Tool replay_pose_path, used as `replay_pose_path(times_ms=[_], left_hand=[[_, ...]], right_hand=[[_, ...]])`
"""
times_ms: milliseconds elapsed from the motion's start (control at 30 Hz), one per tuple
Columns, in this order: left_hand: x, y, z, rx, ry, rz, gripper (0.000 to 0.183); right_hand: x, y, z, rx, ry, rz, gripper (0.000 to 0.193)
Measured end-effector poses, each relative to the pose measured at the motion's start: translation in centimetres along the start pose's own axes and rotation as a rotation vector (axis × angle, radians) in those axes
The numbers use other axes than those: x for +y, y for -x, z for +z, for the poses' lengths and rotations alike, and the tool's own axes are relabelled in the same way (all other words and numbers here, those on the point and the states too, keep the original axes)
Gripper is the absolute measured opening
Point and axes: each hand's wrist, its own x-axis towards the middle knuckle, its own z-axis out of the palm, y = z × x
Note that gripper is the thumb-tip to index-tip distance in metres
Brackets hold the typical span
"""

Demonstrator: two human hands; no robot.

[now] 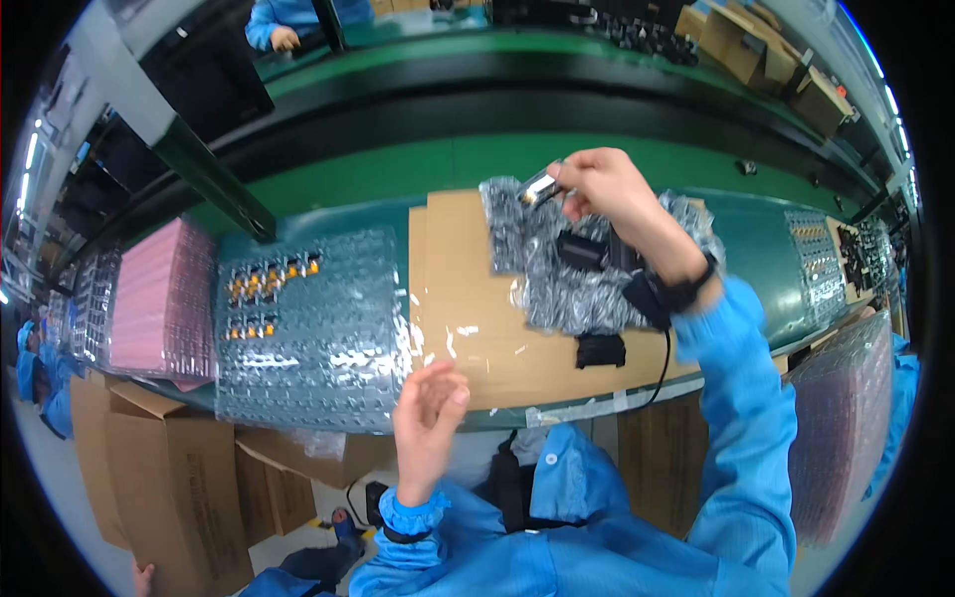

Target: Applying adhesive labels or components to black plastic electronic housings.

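Observation:
My right hand point(607, 189) is raised over the far side of the bench. Its thumb and fingers pinch a small shiny piece point(538, 189) with a dark edge, too small to identify. Beneath that arm lie several parts in crinkled see-through bags point(560, 298), with black block-shaped parts point(580, 251) among them. One more black part point(601, 350) rests on the cardboard sheet point(463, 289) nearer to me. My left hand point(430, 413) hovers by the sheet's near left corner, palm up, fingers loosely curled and apart, holding nothing.
Left of the cardboard, a see-through plastic tray point(343, 338) carries rows of small orange-and-black parts point(261, 284). A pink stack of trays point(162, 303) stands farther left. Cardboard boxes point(184, 488) sit below the bench. A metal post point(214, 179) rises behind the tray. Another person's hand point(285, 39) shows across the bench.

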Motion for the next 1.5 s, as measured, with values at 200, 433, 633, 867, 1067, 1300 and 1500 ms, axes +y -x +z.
replay_pose_path(times_ms=[200,433,633,867,1067,1300,1500], left_hand=[[-4.6,3.4,-2.2,-0.056,-0.016,-0.009,0.018],[-3.4,6.6,-6.8,0.054,-0.112,-0.004,0.014],[-0.4,4.7,-7.6,0.209,-0.219,0.045,0.010],[0.0,4.1,-7.7,0.276,-0.247,0.085,0.010],[3.0,2.6,-8.7,0.173,-0.376,0.087,0.010],[3.4,1.7,-8.6,0.187,-0.200,0.255,0.007],[4.0,-0.2,-6.9,-0.018,-0.197,0.281,0.008]], right_hand=[[10.0,-14.1,-3.8,0.115,-0.388,0.221,0.029],[7.6,-12.9,-9.7,-0.077,0.754,-0.176,0.019],[-3.4,4.6,-4.4,-0.318,0.578,-0.237,0.028],[5.8,18.1,0.8,-0.222,0.950,-0.557,0.027],[8.7,21.9,-0.4,-0.010,0.991,-0.544,0.028],[-13.0,14.9,-6.9,0.269,0.689,-0.577,0.074],[-19.1,0.3,-13.7,0.641,0.959,-0.683,0.070]])
